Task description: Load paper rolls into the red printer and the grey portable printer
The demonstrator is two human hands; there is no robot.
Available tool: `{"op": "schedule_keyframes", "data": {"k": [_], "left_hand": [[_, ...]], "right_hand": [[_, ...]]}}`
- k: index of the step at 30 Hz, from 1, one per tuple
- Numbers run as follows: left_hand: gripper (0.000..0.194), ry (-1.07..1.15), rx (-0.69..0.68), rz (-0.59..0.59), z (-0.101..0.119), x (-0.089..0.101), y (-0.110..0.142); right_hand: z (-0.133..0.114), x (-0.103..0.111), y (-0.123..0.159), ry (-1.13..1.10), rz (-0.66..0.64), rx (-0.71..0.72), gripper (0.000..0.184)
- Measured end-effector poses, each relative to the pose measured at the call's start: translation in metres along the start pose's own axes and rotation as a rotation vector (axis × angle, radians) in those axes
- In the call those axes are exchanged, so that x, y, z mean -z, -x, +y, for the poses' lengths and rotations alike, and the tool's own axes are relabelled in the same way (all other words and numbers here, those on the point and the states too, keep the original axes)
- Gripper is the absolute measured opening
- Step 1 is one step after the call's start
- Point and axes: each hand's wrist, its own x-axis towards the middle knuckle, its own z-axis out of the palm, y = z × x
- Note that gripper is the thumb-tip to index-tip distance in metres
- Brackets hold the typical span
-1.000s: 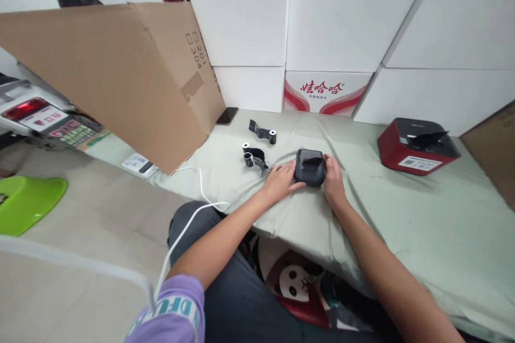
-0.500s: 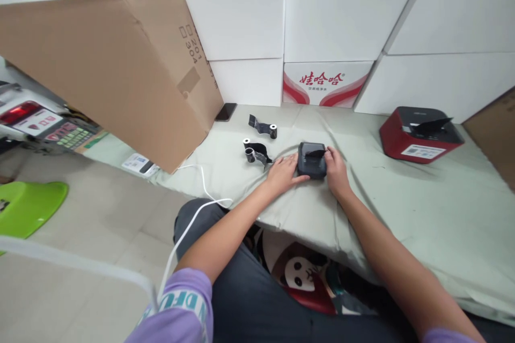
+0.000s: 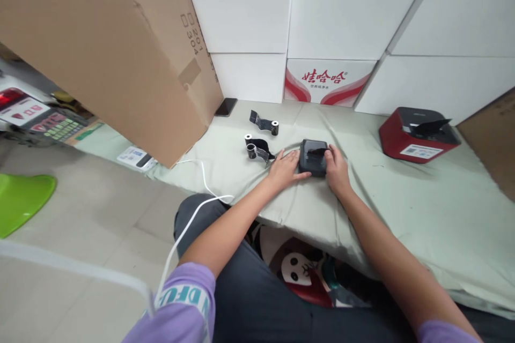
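A small black printer (image 3: 309,165) sits on the cloth-covered surface between my hands, a dark strip (image 3: 317,151) standing out of its top. My left hand (image 3: 282,169) lies flat on the cloth at its left side, fingers stretched, thumb against its front edge. The fingers of my right hand (image 3: 337,168) are closed on the printer's right side, the thumb near the strip's end; whether it pinches the strip I cannot tell. Left of the printer lie small rolls of black paper, one farther back (image 3: 274,127) and two nearer (image 3: 251,151), partly unrolled.
A red and black printer (image 3: 418,136) stands at the right. White boxes (image 3: 241,16) line the back, and a large cardboard sheet (image 3: 100,53) leans at the left. A phone (image 3: 226,107) lies by it. A white cable (image 3: 201,201) crosses the front edge.
The camera view has shifted slightly. Both hands stay at the printer, with the right hand's fingers a little changed at its right side.
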Motion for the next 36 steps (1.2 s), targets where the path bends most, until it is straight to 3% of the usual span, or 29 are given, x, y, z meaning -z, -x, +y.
{"op": "schedule_keyframes", "data": {"k": [9, 19, 29, 36], "left_hand": [[0.083, -0.020, -0.006, -0.016, -0.001, 0.001, -0.005], [0.081, 0.008, -0.018, 0.019, -0.003, -0.001, -0.005], [0.091, 0.228, 0.051, 0.192, 0.004, -0.010, 0.001], [0.094, 0.369, 0.111, 0.115, 0.004, -0.005, -0.001]], "right_hand": [[-0.001, 0.000, 0.000, 0.053, -0.003, 0.013, 0.084], [0.000, -0.002, 0.001, 0.047, 0.016, 0.040, 0.076], [0.006, 0.002, -0.002, 0.015, 0.072, -0.046, 0.069], [0.015, 0.007, -0.006, -0.069, 0.006, -0.085, 0.078]]}}
